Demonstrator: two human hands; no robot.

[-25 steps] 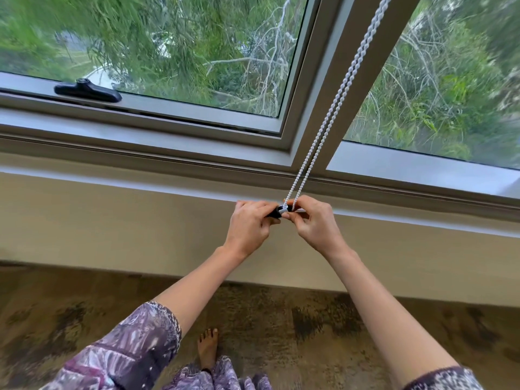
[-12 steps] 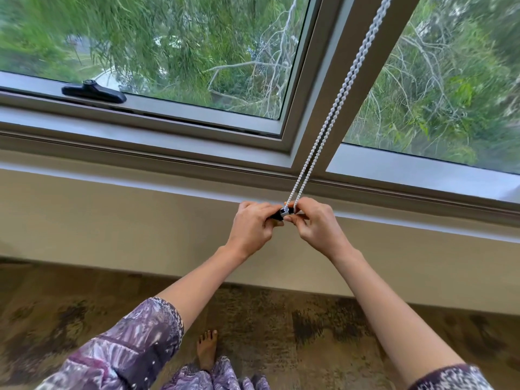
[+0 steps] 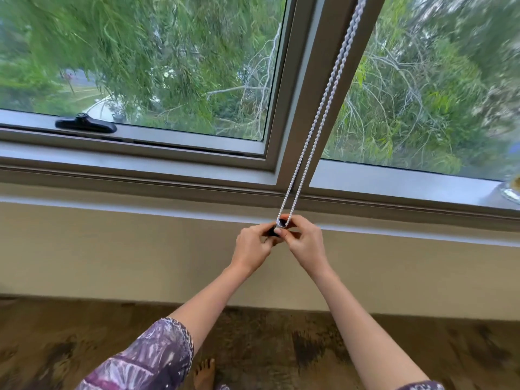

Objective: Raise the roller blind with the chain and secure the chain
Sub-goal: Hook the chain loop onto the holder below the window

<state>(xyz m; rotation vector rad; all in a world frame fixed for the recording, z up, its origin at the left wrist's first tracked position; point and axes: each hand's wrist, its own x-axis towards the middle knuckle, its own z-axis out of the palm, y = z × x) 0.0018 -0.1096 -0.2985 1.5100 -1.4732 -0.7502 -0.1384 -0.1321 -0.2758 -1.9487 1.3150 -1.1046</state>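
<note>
A white beaded chain (image 3: 318, 116) runs in two strands down the grey window mullion to a small black chain holder (image 3: 273, 230) on the wall just under the sill. My left hand (image 3: 251, 246) pinches the black holder from the left. My right hand (image 3: 304, 243) pinches the bottom loop of the chain at the holder from the right. Fingertips of both hands meet there and hide most of the holder. The roller blind itself is out of view above.
A grey window frame (image 3: 197, 175) spans the view, with a black latch handle (image 3: 85, 125) at the left. Beige wall (image 3: 112, 249) lies below the sill. Patterned carpet (image 3: 281, 347) and a bare foot (image 3: 204, 374) are underneath.
Both hands stay pinched at the chain holder. The camera has tilted up a little, so the window takes more of the view.
</note>
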